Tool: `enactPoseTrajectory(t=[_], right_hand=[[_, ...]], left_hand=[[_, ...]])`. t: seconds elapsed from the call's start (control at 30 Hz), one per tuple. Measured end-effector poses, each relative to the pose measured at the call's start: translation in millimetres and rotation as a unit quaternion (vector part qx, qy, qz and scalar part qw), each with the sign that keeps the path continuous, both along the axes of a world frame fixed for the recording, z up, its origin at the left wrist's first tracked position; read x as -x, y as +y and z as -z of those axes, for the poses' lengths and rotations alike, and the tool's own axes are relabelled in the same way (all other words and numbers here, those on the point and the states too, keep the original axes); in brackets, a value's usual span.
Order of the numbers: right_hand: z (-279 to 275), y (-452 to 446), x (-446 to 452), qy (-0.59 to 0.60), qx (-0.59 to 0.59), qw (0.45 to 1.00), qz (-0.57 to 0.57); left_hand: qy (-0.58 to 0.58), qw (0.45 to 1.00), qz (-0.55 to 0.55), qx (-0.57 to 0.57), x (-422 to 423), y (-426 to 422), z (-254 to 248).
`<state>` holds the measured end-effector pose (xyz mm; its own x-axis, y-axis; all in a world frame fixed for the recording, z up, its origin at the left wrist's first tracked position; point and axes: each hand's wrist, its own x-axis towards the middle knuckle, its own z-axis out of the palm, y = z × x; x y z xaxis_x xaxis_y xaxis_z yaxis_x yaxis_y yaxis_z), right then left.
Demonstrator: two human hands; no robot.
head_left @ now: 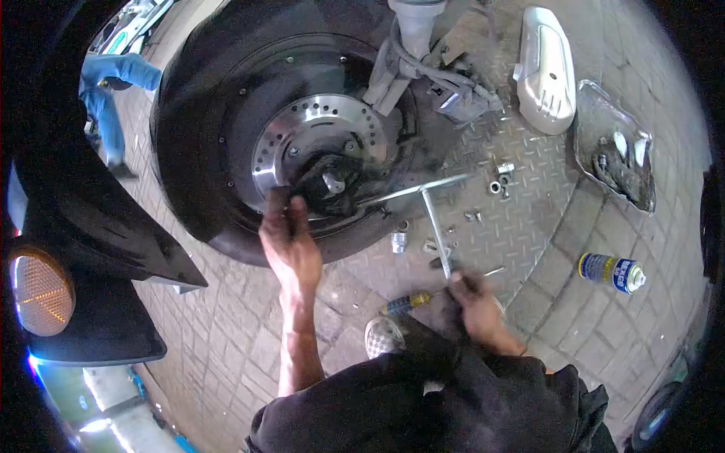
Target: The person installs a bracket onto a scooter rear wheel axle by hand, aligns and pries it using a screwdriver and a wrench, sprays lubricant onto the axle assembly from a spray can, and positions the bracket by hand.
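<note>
My right hand (477,306) is closed round the lower end of a T-handle wrench (434,223). The wrench's crossbar reaches left toward the wheel hub. My left hand (291,249) is raised at the lower left of the brake disc (321,109), its blackened fingers stretched out and somewhat apart. Just right of those fingers is a black hub part (321,177) with a silver axle end (332,182) in its middle. The disc belongs to a wheel with a black tyre (181,143). Whether my left fingertips touch the hub is unclear.
Sockets (399,238) and small nuts lie on a metal tread plate (521,234). A screwdriver (408,303) lies near my shoe (383,337). Rightward are a spray can (612,272), a tray of parts (615,185) and a silver cover (545,72). Another person's jeans (109,124) show upper left.
</note>
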<state>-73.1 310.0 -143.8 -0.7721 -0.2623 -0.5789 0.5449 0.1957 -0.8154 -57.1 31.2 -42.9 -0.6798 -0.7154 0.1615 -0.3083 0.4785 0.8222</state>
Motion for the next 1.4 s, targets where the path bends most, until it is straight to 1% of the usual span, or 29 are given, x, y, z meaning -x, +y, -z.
enactPoseTrajectory(t=[0.1, 0.13, 0.2, 0.23, 0.27, 0.37, 0.4, 0.43, 0.47, 0.57, 0.63, 0.77, 0.8, 0.83, 0.87, 0.9, 0.93, 0.97, 1.0, 1.03, 1.07, 1.13, 1.17, 1.2, 1.23, 1.27, 1.3, 1.37, 1.4], right_hand=[[18, 0, -11, -0.017, -0.006, 1.000, 0.000], [-6, 0, 7, -0.089, 0.064, 0.991, 0.073], [-13, 1, 7, -0.197, 0.038, 0.973, 0.111], [-11, -1, 5, -0.192, 0.038, 0.974, 0.113], [-11, -4, 1, -0.064, 0.049, 0.997, -0.015], [40, -1, -17, 0.157, 0.021, 0.986, -0.049], [2, 0, 6, 0.002, 0.063, 0.997, 0.038], [-27, 1, 21, -0.154, 0.100, 0.975, 0.126], [-37, 7, 28, -0.180, 0.134, 0.963, 0.150], [18, 49, 20, -0.103, 0.067, 0.978, 0.167], [19, 77, 18, -0.097, 0.097, 0.981, 0.136], [56, 131, 2, -0.023, 0.025, 0.994, 0.107], [64, 143, -4, 0.058, -0.102, 0.993, 0.028], [62, 151, -6, 0.138, -0.225, 0.963, -0.052], [56, 163, -5, 0.149, -0.271, 0.947, -0.093], [70, 184, -10, 0.155, -0.269, 0.946, -0.093], [99, 217, -15, 0.228, -0.277, 0.933, 0.020], [118, 242, -9, 0.297, -0.278, 0.903, 0.136], [110, 258, 6, 0.299, -0.255, 0.895, 0.212], [95, 271, 16, 0.297, -0.232, 0.881, 0.285], [80, 271, 27, 0.298, -0.235, 0.881, 0.284], [51, 269, 54, 0.335, -0.363, 0.837, 0.238], [53, 276, 73, 0.343, -0.360, 0.835, 0.235], [59, 290, 94, 0.390, -0.407, 0.782, 0.267], [65, 305, 110, 0.431, -0.453, 0.721, 0.298], [72, 322, 132, 0.391, -0.348, 0.810, 0.263], [70, 334, 154, 0.344, -0.241, 0.878, 0.228], [26, 279, 186, 0.225, -0.390, 0.890, 0.075], [101, 334, 222, 0.379, -0.608, 0.697, -0.007]], left_hand=[[0.016, 0.999, 0.015, -0.038, -2, -5, 4], [-0.004, 1.000, 0.027, -0.003, -1, -5, -1], [0.000, 1.000, 0.016, 0.010, -6, -5, 4], [0.016, 1.000, 0.013, 0.023, -1, -4, 6], [0.019, 0.999, 0.016, 0.021, 0, -2, 4], [-0.018, 1.000, 0.013, -0.007, 1, -5, -4], [-0.027, 0.999, 0.014, 0.010, -2, -6, -3], [-0.036, 0.999, 0.017, 0.028, -4, -6, -3], [-0.068, 0.995, -0.001, 0.070, -3, -4, -5], [-0.049, 0.993, -0.004, 0.110, -4, -1, 0], [-0.050, 0.989, -0.019, 0.137, -4, 5, -2], [-0.053, 0.982, -0.051, 0.172, -4, -2, 2], [-0.049, 0.983, -0.053, 0.168, -7, -2, 6], [-0.043, 0.983, -0.033, 0.174, -10, -2, 11], [-0.033, 0.982, -0.013, 0.184, -10, -5, 19], [-0.076, 0.981, -0.023, 0.179, -18, 1, 45], [-0.018, 0.979, 0.045, 0.197, -27, 8, 68], [-0.080, 0.988, 0.049, 0.122, -34, 29, 77], [-0.142, 0.987, 0.054, 0.044, -39, 50, 88], [-0.132, 0.983, 0.072, 0.106, -47, 59, 106], [-0.095, 0.990, 0.047, 0.091, -46, 61, 104], [-0.064, 0.996, 0.013, 0.065, -49, 62, 93], [-0.010, 1.000, -0.005, -0.016, -43, 52, 88], [0.043, 0.994, -0.023, -0.096, -38, 41, 80], [0.044, 0.994, -0.026, -0.097, -31, 31, 69], [0.039, 0.999, -0.026, 0.014, -22, 24, 55], [0.037, 0.992, -0.019, 0.120, -17, 22, 44], [-0.109, 0.979, 0.005, 0.170, -12, 15, 30], [-0.097, 0.985, 0.018, 0.143, -7, 15, 30]])
